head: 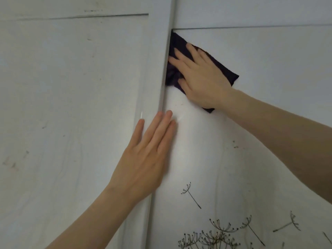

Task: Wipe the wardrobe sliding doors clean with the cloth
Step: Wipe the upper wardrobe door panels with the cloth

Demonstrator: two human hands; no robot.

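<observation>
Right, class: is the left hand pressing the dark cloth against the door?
No, the right hand presses the cloth to the door; the left hand lies flat lower down, without any cloth.

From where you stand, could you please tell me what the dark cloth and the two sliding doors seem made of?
Cloth: soft matt textile, perhaps microfibre; it bunches into folds. Left door: matt board, likely laminate, with faint grain streaks. Right door: smooth, glossier panel with printed dandelion seeds; a sheen shows, material unclear.
</observation>
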